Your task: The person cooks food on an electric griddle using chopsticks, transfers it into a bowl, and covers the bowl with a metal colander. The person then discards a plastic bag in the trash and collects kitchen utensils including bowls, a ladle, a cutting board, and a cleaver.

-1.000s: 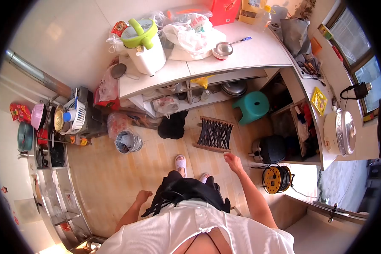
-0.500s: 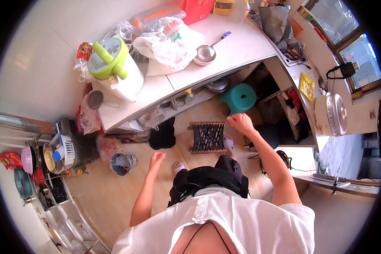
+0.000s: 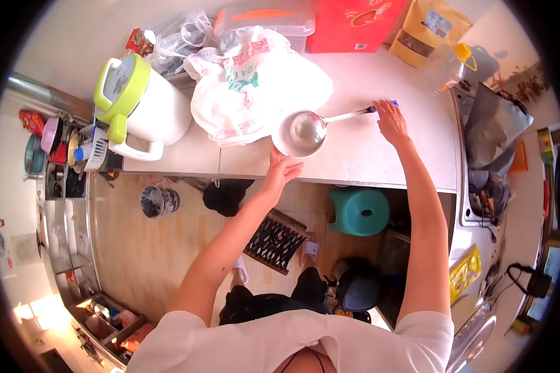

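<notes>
A white bowl point(image 3: 285, 138) stands near the counter's front edge, with a metal ladle point(image 3: 308, 128) resting in it. The ladle's handle points right and ends in a dark grip with a blue tip. My left hand point(image 3: 282, 171) is at the bowl's near side, fingers apart and the thumb up by the rim; whether it touches cannot be made out. Over the handle's end lies my right hand point(image 3: 391, 123), fingers stretched out, hiding part of the grip. A white plastic bag point(image 3: 249, 93) sits just behind the bowl.
A white and green kettle point(image 3: 158, 118) stands left on the counter point(image 3: 367, 161). At the back are a red box point(image 3: 351, 28), a brown pouch point(image 3: 430, 31) and a clear bottle point(image 3: 448, 68). Below are a teal stool point(image 3: 364, 214), a slatted footstool point(image 3: 274, 241) and a bin point(image 3: 158, 200).
The view has moved closer to the counter. Both hands have risen from above the floor to the counter, the left to the bowl and the right to the ladle's handle.
</notes>
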`<state>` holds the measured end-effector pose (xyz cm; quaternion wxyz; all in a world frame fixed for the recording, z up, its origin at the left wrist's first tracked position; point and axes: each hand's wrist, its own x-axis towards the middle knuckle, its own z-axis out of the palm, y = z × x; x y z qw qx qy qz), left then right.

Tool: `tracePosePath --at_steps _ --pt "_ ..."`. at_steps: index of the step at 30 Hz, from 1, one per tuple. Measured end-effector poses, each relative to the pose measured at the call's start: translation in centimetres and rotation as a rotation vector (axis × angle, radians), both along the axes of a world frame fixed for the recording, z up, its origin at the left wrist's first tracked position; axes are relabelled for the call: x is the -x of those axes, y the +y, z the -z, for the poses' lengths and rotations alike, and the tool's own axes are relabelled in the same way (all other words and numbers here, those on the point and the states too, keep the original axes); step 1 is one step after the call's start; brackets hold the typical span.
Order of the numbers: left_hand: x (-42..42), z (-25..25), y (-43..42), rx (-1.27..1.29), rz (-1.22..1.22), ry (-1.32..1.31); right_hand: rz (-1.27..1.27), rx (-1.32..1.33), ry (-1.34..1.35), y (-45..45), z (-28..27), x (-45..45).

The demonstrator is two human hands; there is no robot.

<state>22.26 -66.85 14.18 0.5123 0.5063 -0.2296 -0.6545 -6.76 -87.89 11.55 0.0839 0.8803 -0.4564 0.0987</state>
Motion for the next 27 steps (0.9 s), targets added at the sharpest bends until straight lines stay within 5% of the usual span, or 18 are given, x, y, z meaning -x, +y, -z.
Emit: tracePosePath --at_steps 6,10,12,15,18,22,27 --pt "2.3 1.5 -2.4 -0.048 -0.251 0.099 -0.271 -0.196 -0.041 1.1 -2.1 3.8" --pt "2.1 2.4 -2.4 -0.049 -0.289 0.045 -0.094 -0.316 -0.225 10.5 -6.6 6.3" --pt "2.2 1.8 0.1 -0.080 -0.282 0.096 0.094 -0.708 -0.377 17.0 -9.0 7.4" --pt "0.9 0.1 7.8 -0.092 -0.225 0.188 0.287 -1.641 -1.016 28.4 -13.6 5.1" --pt "-2.2 -2.6 18.6 -0.107 -0.247 0.317 0.285 -2.095 -1.338 36.6 -16.4 0.9" --pt "-9.6 -5.8 33.8 0.008 -0.356 0.485 0.181 -2.218 -1.311 45.2 -17.2 -6.5" --pt "-19.6 -13.1 50.4 0.122 -0.624 0.188 0.111 -2.183 -1.088 55.5 -17.8 -19.4"
